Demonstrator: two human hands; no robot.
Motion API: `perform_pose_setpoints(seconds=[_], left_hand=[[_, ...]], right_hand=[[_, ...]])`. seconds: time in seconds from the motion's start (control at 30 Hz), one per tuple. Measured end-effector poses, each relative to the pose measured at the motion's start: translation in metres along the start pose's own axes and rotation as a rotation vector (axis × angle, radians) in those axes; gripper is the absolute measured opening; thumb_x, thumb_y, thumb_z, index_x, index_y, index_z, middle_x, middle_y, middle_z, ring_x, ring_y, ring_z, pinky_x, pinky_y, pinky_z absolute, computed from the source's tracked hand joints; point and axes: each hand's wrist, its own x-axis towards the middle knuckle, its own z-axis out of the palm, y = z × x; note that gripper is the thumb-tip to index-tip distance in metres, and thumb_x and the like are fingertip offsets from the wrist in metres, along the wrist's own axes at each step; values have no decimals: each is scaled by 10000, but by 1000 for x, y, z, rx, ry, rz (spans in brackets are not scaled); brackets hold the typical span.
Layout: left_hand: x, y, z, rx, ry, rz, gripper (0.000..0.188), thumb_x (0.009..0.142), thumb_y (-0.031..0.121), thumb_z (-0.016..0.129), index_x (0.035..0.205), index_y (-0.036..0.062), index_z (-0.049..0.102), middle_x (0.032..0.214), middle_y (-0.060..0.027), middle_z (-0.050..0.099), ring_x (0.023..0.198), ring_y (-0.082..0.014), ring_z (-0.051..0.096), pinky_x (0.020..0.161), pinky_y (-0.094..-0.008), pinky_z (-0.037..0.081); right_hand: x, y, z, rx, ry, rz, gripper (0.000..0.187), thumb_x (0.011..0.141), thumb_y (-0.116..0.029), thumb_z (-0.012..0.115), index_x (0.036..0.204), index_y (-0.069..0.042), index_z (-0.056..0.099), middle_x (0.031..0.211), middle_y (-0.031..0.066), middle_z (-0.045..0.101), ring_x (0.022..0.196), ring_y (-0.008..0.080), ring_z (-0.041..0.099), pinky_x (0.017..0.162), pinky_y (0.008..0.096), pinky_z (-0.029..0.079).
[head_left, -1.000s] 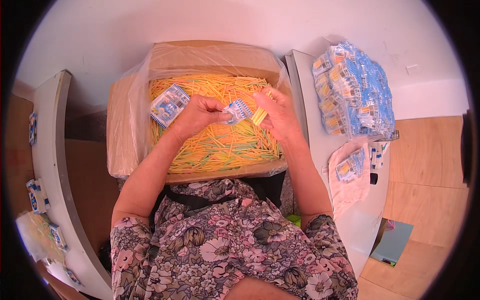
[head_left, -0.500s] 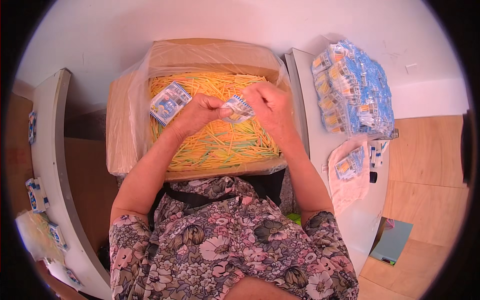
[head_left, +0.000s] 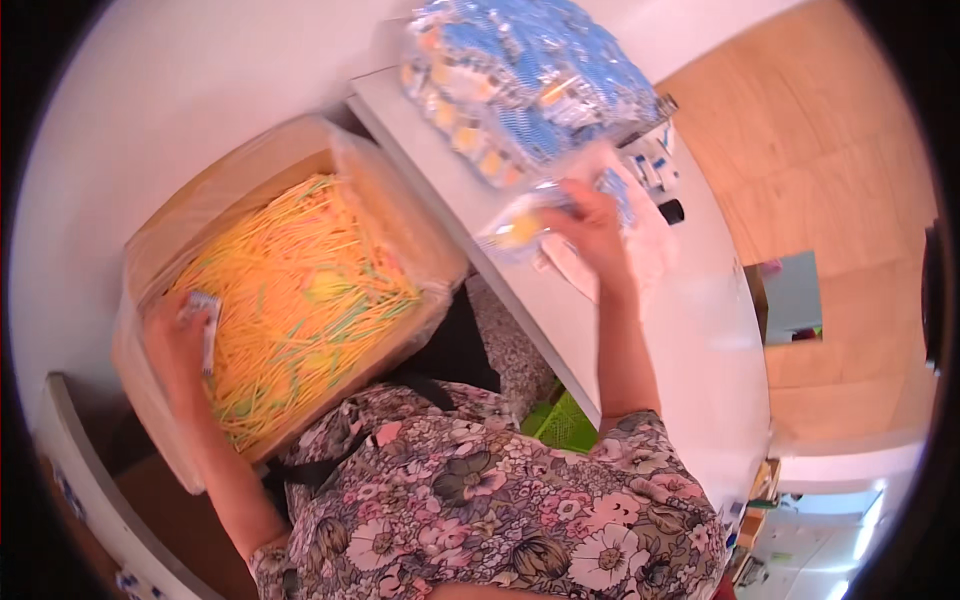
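My right hand (head_left: 590, 228) is above the white table to the right of the carton, its fingers closed on a clear and blue plastic packet (head_left: 518, 228). The packet is blurred, with something yellow showing inside. At the left side of the cardboard carton (head_left: 260, 168), my left hand (head_left: 176, 338) has its fingers closed on a second packet (head_left: 210, 335), seen nearly edge-on. Thin yellow, orange and green sticks (head_left: 300, 280) fill the carton, which has a clear plastic liner (head_left: 420, 215).
A large pile of blue and clear packets (head_left: 530, 80) stands on the white table (head_left: 690, 370). Near my right hand lie a pale pink cloth (head_left: 650, 262) and a small black object (head_left: 671, 211). A green basket (head_left: 562, 425) sits below the table edge.
The view has turned to the right. My right hand has moved from over the carton to the table, carrying a packet. My left hand has gone to the packet at the carton's left.
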Motion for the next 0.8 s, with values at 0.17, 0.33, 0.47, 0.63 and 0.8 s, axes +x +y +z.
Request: perform_pose_setpoints(seconds=[0.17, 0.33, 0.47, 0.63, 0.8], left_hand=[[2, 8, -8, 381, -38, -18, 487, 604, 148, 815, 1043, 63, 623, 995, -127, 650, 934, -344, 603, 788, -443, 481], [0, -43, 0, 241, -31, -45, 476, 569, 188, 839, 973, 69, 616, 982, -123, 633, 947, -347, 578, 776, -452, 459], [-17, -61, -16, 239, 66, -118, 500, 577, 152, 835, 1012, 117, 592, 996, -106, 635, 948, -314, 589, 809, -439, 421], [-24, -90, -25, 99, 108, -215, 472, 606, 95, 812, 1013, 123, 576, 966, -76, 662, 927, -269, 609, 834, -430, 390], [-27, -105, -33, -89, 106, -281, 391, 617, 54, 795, 948, 91, 591, 885, -57, 671, 886, -253, 624, 846, -414, 377]], right_hand=[[-7, 84, -123, -333, 182, 69, 260, 750, 15, 671, 1009, 19, 649, 830, 38, 680, 759, 111, 629, 714, 274, 508], [-28, 100, -89, -1189, 325, -311, 381, 767, -106, 709, 1121, -15, 605, 1146, 158, 614, 1079, 305, 553, 939, 412, 416], [-39, 33, -14, -1115, 495, -580, 325, 803, -77, 685, 1117, -31, 619, 1185, 135, 607, 1123, 306, 534, 963, 404, 404], [-40, -50, 106, -1004, 327, -879, 206, 824, -2, 632, 1029, -28, 634, 1160, 123, 615, 1083, 309, 554, 943, 414, 412], [-43, -64, 193, -795, 81, -888, 228, 765, 33, 657, 982, -31, 631, 1111, 124, 622, 1023, 329, 567, 913, 414, 422]])
